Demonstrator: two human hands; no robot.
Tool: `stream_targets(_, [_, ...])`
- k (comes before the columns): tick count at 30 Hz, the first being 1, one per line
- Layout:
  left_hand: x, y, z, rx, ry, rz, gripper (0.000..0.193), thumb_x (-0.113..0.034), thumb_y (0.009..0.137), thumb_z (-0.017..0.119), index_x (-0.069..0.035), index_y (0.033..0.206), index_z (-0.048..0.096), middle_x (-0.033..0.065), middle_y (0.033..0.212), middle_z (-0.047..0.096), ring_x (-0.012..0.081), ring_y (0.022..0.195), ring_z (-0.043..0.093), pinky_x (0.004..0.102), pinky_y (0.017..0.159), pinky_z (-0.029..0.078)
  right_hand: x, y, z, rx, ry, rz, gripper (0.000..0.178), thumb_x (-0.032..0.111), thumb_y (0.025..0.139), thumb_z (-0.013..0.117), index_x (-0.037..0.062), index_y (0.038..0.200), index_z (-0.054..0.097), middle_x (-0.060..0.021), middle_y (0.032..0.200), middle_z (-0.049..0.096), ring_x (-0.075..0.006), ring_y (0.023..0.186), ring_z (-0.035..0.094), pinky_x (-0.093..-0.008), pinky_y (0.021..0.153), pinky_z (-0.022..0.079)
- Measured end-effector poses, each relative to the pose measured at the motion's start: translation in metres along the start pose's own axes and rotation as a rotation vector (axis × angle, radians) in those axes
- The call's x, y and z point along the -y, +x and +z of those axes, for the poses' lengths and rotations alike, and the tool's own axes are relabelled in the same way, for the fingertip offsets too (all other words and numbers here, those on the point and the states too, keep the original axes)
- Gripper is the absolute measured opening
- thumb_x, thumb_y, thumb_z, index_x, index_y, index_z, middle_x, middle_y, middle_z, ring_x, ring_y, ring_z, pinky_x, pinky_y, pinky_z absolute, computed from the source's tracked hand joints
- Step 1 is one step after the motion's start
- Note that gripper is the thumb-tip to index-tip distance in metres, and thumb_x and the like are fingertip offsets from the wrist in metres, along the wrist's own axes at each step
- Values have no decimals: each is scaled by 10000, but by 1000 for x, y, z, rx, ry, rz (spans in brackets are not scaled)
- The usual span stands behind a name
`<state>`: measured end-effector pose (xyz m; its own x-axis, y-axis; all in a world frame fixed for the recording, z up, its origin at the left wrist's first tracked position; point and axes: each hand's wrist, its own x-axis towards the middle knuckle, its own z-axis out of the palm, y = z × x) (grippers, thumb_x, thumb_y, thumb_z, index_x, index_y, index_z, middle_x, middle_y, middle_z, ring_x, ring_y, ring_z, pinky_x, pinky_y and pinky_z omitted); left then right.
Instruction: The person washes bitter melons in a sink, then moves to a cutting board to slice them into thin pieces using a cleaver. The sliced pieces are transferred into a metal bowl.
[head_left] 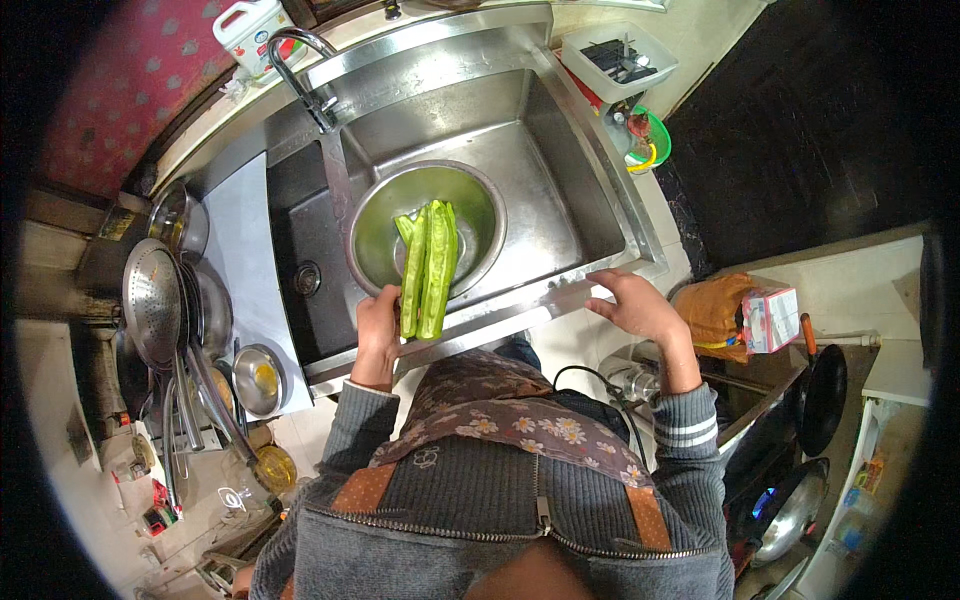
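Left hand (377, 322) pinches long green vegetables (434, 270) over round steel bowl (480, 222), right hand (638, 304) spread; likely a holding step, next needing steadiness

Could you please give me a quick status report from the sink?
Left hand gripping long green vegetable pieces. Right hand open, empty, near front edge of the sink. Pieces partly block view into metal bowl.

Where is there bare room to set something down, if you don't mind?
Bare steel lies in the large basin, between the metal bowl and the right wall; the pale panel is bare beside the small basin. Pans and a strainer crowd the panel's left edge.
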<state>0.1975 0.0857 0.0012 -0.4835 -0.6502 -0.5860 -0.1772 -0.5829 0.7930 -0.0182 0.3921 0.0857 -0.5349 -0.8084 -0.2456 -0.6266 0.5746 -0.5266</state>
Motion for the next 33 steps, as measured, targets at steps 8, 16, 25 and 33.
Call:
stream_targets(8, [13,4,-4,0,-71,-15,222,-85,829,592,128,773,610,128,692,621,206,578,616,318,528,494,5,-9,-1,44,-26,36,445,280,862,644,-16,1185,572,-236,1122,607,-393,1035,576,-409,897,462])
stream_targets(16, [15,2,7,-17,-30,9,216,-119,798,613,78,708,606,88,663,614,170,528,569,303,493,450,-4,-21,1,12,-38,62,433,279,853,650,-11,1168,586,-231,1097,620,-393,1025,577,-419,881,468])
stream_targets(25, [26,13,9,-1,-17,-9,207,-99,811,599,103,768,608,120,713,626,204,573,602,327,519,485,-12,-27,4,-5,-110,64,421,299,860,638,2,1157,604,-207,1095,633,-381,1037,571,-426,925,434])
stream_targets(33, [19,7,13,27,88,-16,218,-101,830,597,109,774,619,114,721,636,196,589,612,323,537,490,-11,-27,4,6,-55,77,409,283,860,641,6,1158,611,-204,1108,632,-368,1073,558,-414,951,421])
